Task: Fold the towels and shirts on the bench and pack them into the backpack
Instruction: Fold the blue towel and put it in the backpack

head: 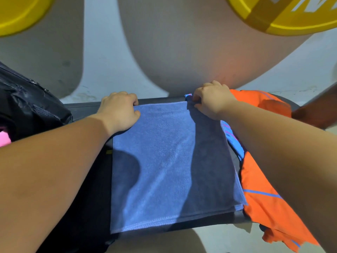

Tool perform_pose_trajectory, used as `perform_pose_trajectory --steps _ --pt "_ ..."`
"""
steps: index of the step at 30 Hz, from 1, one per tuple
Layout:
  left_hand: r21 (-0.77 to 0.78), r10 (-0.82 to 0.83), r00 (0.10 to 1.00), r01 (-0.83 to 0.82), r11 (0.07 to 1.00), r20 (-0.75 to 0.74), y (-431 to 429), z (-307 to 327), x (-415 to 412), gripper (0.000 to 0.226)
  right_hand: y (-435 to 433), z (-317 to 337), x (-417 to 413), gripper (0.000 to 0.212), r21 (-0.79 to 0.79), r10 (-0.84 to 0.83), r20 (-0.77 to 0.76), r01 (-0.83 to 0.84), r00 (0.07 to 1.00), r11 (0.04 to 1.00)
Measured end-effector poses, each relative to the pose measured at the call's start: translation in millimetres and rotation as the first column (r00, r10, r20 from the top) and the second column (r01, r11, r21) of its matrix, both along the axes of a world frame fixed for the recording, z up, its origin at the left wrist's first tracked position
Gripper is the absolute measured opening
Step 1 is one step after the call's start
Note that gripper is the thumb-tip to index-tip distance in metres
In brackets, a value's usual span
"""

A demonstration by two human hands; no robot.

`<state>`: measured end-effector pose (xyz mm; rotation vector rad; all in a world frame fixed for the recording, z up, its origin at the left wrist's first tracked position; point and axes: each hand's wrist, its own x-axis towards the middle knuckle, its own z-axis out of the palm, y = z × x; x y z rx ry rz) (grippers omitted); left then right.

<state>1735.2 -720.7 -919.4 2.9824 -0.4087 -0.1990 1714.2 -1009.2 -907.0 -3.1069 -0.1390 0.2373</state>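
A blue towel lies flat across the dark bench, doubled over, with its edges lined up. My left hand grips its far left corner. My right hand pinches its far right corner. An orange shirt with blue stripes lies crumpled on the bench just right of the towel, partly under my right forearm. The black backpack stands at the left end of the bench, with something pink showing at its near side.
Two yellow weight plates hang at the top corners. Grey-white floor with large shadows lies beyond the bench. A dark brown object sits at the right edge.
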Motion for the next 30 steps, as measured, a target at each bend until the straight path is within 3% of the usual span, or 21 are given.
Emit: perform_pose_trajectory --steps 3,7,11,17,22,30 --pt "0.053 0.063 0.996 -0.06 0.997 -0.061 -2 4 4 0.015 2 4 4 0.021 -0.04 0.014 -0.063 -0.017 0.998 0.999" --pt "0.199 0.044 0.993 -0.022 0.98 -0.107 -8 11 7 0.014 7 -1 2 0.017 -0.14 0.09 0.016 -0.086 0.996 0.986" --pt "0.15 0.052 0.994 -0.037 0.988 -0.097 -8 12 4 0.014 7 -6 -7 0.01 -0.171 0.139 0.117 -0.118 0.983 0.978" --pt "0.084 -0.051 0.999 0.05 0.995 0.012 -2 15 2 0.008 0 -8 -11 0.019 -0.042 0.029 0.188 -0.022 0.982 0.999" --pt "-0.006 0.008 0.997 -0.008 1.0 0.071 2 27 -5 0.009 -4 11 -19 0.014 0.058 -0.014 0.199 0.002 0.98 0.998" --pt "-0.118 -0.012 0.997 0.021 0.993 0.082 14 47 -82 0.014 -16 43 -81 0.015 0.193 -0.035 0.073 0.021 0.997 0.981"
